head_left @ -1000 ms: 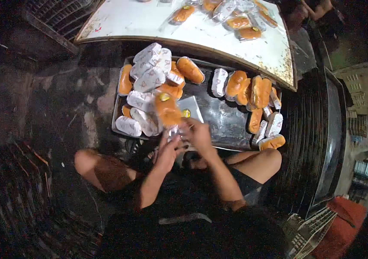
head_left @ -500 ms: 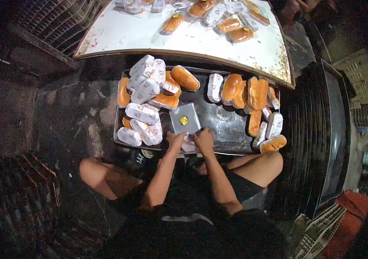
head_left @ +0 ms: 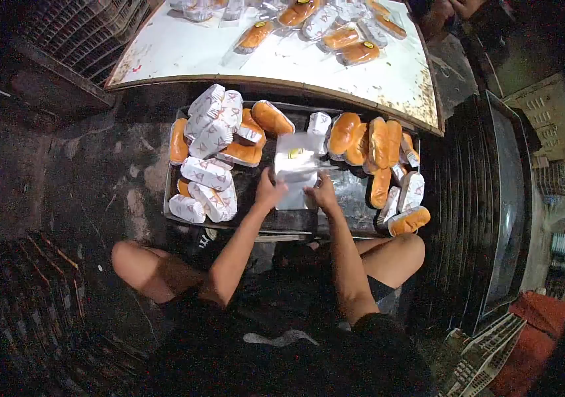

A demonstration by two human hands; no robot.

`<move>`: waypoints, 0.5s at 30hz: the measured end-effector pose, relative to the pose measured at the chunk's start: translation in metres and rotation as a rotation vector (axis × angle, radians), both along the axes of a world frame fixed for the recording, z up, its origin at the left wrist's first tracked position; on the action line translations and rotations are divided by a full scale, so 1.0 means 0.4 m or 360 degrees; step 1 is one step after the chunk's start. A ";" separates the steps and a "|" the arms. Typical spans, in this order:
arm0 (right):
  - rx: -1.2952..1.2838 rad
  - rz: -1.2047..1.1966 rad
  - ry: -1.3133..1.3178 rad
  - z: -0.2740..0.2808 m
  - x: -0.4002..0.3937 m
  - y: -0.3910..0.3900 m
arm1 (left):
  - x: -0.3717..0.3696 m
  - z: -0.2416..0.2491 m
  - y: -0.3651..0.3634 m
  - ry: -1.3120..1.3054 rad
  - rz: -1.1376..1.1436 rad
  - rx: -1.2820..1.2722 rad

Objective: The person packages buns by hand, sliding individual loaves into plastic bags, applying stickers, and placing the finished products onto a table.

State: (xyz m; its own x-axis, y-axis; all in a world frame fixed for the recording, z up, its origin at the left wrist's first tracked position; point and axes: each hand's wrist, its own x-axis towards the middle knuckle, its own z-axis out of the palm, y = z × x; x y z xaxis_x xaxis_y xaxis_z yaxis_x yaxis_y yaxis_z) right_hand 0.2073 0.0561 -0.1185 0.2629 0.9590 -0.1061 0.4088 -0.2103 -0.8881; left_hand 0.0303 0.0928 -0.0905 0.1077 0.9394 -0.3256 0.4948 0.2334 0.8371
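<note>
Above tray point(head_left: 352, 192), toward front edge: gripping bag point(head_left: 298, 167) between left hand point(head_left: 270, 192) and right hand point(head_left: 323, 192), with buns point(head_left: 380, 142) along left and right edges.

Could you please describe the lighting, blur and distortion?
Head view: the table is brightly lit, the floor dark and grainy; head view: the plastic between the left hand and right hand is blurred; head view: the table's front edge looks bowed.

My bag's point(head_left: 305, 167) clear w/ yel. label point(head_left: 294, 153); buns point(head_left: 272, 118) gold-brn; wrappers point(head_left: 206, 173) wht w/ reddish print; tray point(head_left: 350, 198) dk grey-blk; bench point(head_left: 183, 56) wht, brn specks at edge; my shirt point(head_left: 256, 370) blk w/ grey squiggle.
</note>
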 end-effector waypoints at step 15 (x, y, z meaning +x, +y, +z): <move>-0.0163 0.0366 0.0035 0.269 -0.158 -0.288 | -0.101 0.113 -0.190 0.0766 -0.1363 0.0320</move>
State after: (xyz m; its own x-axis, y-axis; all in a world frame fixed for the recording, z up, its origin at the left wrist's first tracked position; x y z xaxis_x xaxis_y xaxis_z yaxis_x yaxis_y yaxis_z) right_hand 0.1442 -0.0590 -0.0108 0.0354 0.9773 -0.2090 0.4368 -0.2033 -0.8763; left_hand -0.0100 0.0168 -0.0454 0.6719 0.6495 -0.3559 0.7263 -0.4839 0.4882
